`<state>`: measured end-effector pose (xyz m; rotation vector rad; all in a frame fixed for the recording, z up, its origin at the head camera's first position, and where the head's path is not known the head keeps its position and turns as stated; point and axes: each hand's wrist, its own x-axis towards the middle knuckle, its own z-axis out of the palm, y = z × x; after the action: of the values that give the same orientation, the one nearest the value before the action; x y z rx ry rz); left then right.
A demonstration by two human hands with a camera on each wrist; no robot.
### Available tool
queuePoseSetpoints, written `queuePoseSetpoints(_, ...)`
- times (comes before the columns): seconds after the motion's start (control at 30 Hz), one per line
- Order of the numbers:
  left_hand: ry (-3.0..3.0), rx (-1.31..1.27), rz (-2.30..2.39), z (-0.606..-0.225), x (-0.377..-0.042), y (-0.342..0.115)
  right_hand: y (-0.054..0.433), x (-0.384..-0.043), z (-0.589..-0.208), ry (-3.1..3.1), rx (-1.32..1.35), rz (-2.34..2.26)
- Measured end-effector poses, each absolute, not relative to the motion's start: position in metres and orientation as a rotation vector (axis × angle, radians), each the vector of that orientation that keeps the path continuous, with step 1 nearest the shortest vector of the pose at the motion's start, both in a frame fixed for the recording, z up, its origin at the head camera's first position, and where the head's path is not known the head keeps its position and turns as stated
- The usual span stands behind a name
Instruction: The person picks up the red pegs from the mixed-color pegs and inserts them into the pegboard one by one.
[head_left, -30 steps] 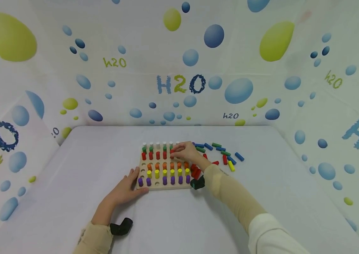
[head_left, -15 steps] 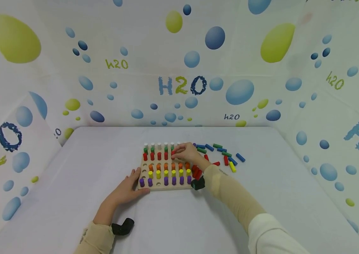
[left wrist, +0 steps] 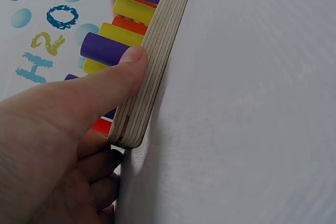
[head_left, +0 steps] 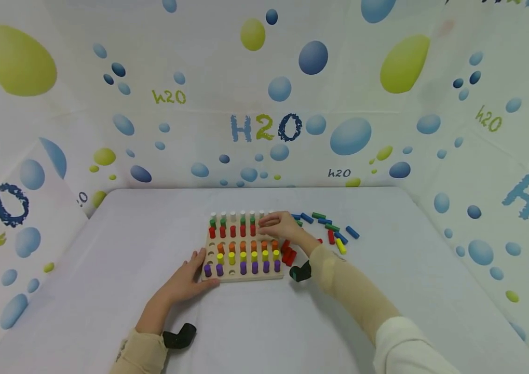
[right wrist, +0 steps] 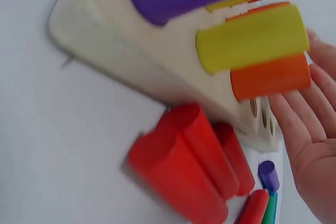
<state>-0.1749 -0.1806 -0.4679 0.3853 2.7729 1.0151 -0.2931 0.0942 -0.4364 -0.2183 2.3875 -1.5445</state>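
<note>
A wooden pegboard (head_left: 250, 279) lies on the table with rows of upright coloured pegs. My left hand (head_left: 182, 280) holds its near left corner; in the left wrist view the thumb (left wrist: 113, 85) presses the front edge near a purple peg (left wrist: 102, 49) and the fingers curl at the side. Over the board's right part, my right hand (head_left: 283, 228) has loosely bent fingers and no peg visible in them. Just left of its fingertips stands the last red peg (head_left: 252, 230) of its row. The right wrist view shows the palm (right wrist: 315, 150) beyond an orange peg (right wrist: 273, 75).
Loose red pegs (head_left: 288, 255) lie against the board's right side. Farther right are scattered blue pegs (head_left: 352, 232), green pegs (head_left: 319, 215) and a yellow peg (head_left: 341, 245). The front purple row has a bare hole (head_left: 232, 272). A patterned backdrop (head_left: 199, 140) encloses the table.
My right hand has let go of the red peg, which stands in the red row, and has shifted slightly right. My left hand stays at the board's corner.
</note>
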Motion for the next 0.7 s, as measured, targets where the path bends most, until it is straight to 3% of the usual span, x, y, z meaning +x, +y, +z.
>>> queuePoseSetpoints(0.7, 2.787, 0.398, 1.01, -0.467, -0.175, -0.178, 0.156, -0.281, -0.423, 2.366, -0.475, -1.571)
